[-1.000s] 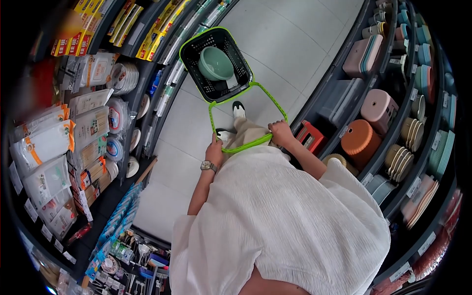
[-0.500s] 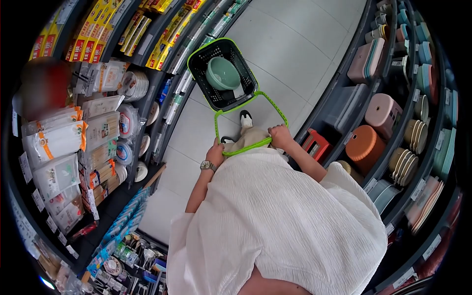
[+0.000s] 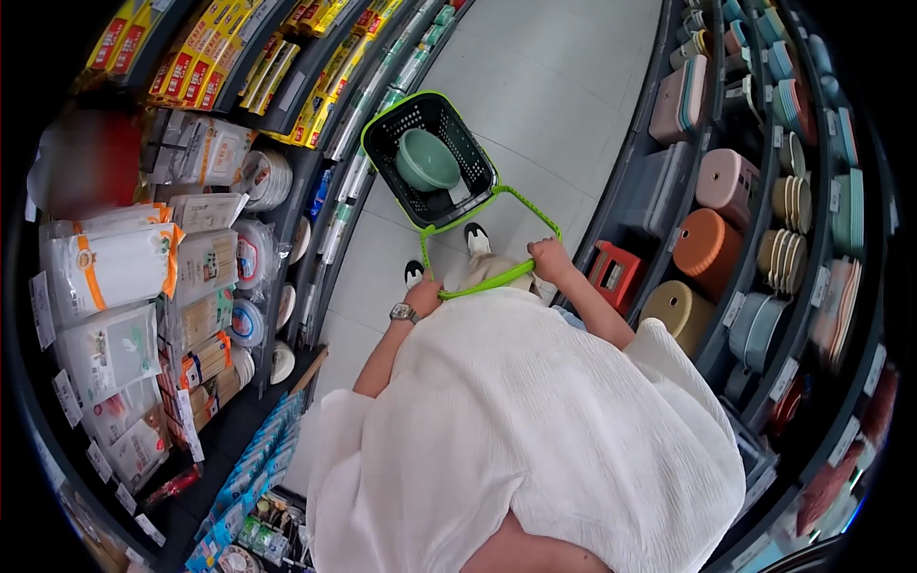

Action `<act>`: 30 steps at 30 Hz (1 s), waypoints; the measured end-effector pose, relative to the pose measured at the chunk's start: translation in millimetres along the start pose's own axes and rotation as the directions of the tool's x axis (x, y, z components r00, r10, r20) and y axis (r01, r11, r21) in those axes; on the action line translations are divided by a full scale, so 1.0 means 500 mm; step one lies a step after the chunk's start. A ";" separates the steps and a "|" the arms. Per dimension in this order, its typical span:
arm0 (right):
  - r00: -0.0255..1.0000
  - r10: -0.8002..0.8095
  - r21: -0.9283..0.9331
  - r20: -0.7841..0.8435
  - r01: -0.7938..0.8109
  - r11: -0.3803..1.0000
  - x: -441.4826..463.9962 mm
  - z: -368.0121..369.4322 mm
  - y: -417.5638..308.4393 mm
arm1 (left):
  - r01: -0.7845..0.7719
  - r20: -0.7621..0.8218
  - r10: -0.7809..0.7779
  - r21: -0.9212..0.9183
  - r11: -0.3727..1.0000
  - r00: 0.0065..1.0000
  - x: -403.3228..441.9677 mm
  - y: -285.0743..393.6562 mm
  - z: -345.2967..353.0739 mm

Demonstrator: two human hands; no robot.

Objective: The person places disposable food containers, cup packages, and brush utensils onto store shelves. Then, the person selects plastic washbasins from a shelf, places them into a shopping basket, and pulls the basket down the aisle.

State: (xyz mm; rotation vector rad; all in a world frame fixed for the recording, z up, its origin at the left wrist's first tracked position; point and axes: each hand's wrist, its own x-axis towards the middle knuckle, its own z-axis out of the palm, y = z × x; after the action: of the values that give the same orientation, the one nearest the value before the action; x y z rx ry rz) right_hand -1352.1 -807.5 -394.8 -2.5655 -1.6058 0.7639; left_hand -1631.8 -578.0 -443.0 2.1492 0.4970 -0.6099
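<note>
A black basket (image 3: 475,153) with a green rim stands on the floor ahead of my feet, with a green bowl (image 3: 427,159) tilted inside it. Its long green handle (image 3: 487,285) reaches back toward my waist. My left hand (image 3: 423,295) is closed round the handle's left corner, with a watch on the wrist. At the right corner, my right hand (image 3: 551,260) has its fingers wrapped round the same handle. A small dark item, too unclear to name, lies beside the bowl.
Shelves of bagged goods (image 3: 119,267) and yellow boxes (image 3: 205,53) line the left side. On the right, shelves hold an orange round container (image 3: 708,243), a red item (image 3: 616,275) and pink boxes (image 3: 728,181). Grey tiled floor (image 3: 535,76) runs between them.
Shelves on both sides have shifted in view as I move along the aisle. The basket sits slightly lower in view, and both my hands still hold its handle. My feet have changed position.
</note>
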 end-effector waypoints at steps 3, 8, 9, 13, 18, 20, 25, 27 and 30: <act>0.999 0.036 -0.006 -0.027 -0.037 0.999 -0.022 0.010 -0.048 | -0.127 0.089 0.115 0.139 0.982 0.989 -0.012 -0.046 -0.025; 0.991 0.126 -0.048 -0.036 -0.128 0.991 -0.082 0.081 -0.141 | -0.227 0.132 0.203 0.209 0.951 0.970 -0.077 -0.098 -0.006; 0.989 0.143 -0.069 -0.026 -0.144 0.987 -0.103 0.102 -0.160 | -0.234 0.132 0.209 0.221 0.947 0.969 -0.098 -0.109 0.007; 0.980 0.196 -0.090 0.028 -0.193 0.977 -0.186 0.172 -0.227 | -0.278 0.132 0.258 0.171 0.945 0.957 -0.145 -0.178 0.087; 0.959 0.273 -0.060 0.076 -0.269 0.961 -0.276 0.251 -0.318 | -0.344 0.192 0.297 0.302 0.889 0.935 -0.215 -0.208 0.129; 0.955 0.289 -0.058 0.065 -0.286 0.956 -0.310 0.286 -0.351 | -0.391 0.268 0.320 0.278 0.877 0.909 -0.236 -0.227 0.135; 0.952 0.305 -0.041 -0.010 -0.305 0.951 -0.361 0.350 -0.441 | -0.399 0.193 0.360 0.229 0.888 0.913 -0.343 -0.259 0.149; 0.950 0.311 -0.006 -0.034 -0.312 0.950 -0.368 0.363 -0.484 | -0.307 -0.013 0.328 0.318 0.897 0.945 -0.392 -0.266 0.164; 0.945 0.321 0.086 -0.071 -0.314 0.945 -0.383 0.416 -0.546 | -0.213 -0.186 0.308 0.405 0.889 0.933 -0.482 -0.265 0.186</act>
State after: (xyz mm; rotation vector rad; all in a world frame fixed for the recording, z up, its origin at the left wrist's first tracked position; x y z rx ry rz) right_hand -1734.5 -890.9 -429.8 -2.7964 -1.1313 0.7037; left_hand -1920.2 -609.0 -435.0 2.6254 0.2172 -0.3030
